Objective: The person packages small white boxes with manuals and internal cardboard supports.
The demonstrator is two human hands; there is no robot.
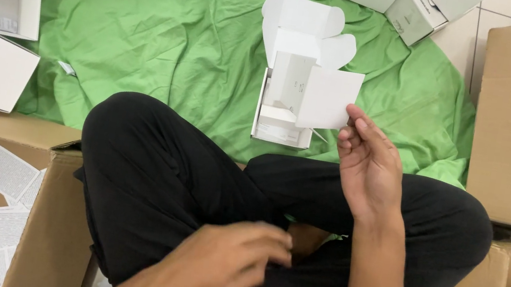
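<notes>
Fingers (354,130) of the right hand (367,171) are pinched on the lower right corner of a white card panel (329,98), thumb against fingertips, so the panel is gripped only at one edge. Beyond the fingers, on the green cloth (170,34), an open white carton (294,74) lies with its flaps spread; the panel is held just in front of it. With so little held, the panel could be judged likely to twist or slip out, and a bent corner could be caused by a tighter pinch. A miss past the carton's mouth is also possible, since the carton rests loose on soft, creased cloth. The right forearm is raised from the crossed black-trousered legs (196,175), wrist straight, palm turned inward. Nearer the body, the left hand (230,262) is blurred, loosely curled over the lap, and nothing can be seen held in it.
</notes>
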